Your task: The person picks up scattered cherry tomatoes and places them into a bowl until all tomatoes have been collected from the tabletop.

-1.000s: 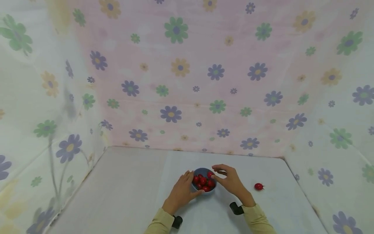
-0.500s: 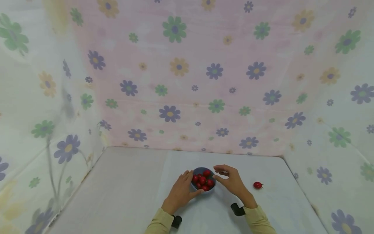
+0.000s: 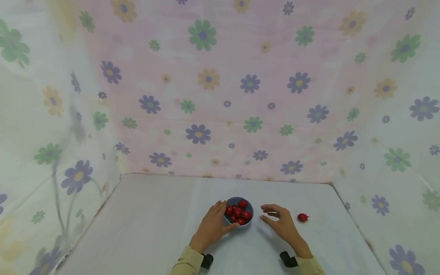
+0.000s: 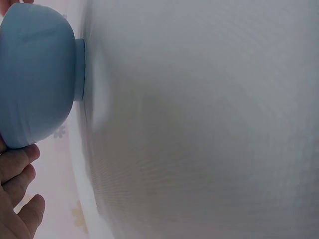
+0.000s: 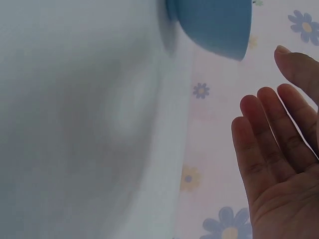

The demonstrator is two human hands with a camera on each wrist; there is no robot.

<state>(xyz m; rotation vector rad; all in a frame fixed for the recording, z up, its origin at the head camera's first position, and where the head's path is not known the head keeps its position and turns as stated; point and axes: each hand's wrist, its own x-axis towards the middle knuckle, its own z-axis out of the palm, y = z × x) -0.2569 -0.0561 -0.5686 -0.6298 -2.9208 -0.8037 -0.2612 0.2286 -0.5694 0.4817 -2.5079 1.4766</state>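
A small blue bowl (image 3: 252, 214) holding several red cherry tomatoes (image 3: 238, 212) stands upright on the white table. My left hand (image 3: 214, 224) grips the bowl's left side, thumb along the near rim and fingers at the far left. In the left wrist view the bowl's wall (image 4: 37, 74) is seen from outside, with fingertips right at its edge. Just right of the bowl, my right hand (image 3: 282, 223) is apart from it, thumb and fingers spread with nothing between them. The right wrist view shows that hand's palm (image 5: 286, 199) and relaxed fingers.
A single cherry tomato (image 3: 303, 217) with its stalk lies on the table (image 3: 154, 221) to the right of my right hand. Flower-printed cloth (image 3: 220, 91) hangs behind the table and on both sides.
My right hand has let go of a cherry tomato in the bowl and drawn back to the right. The left hand stays at the bowl.
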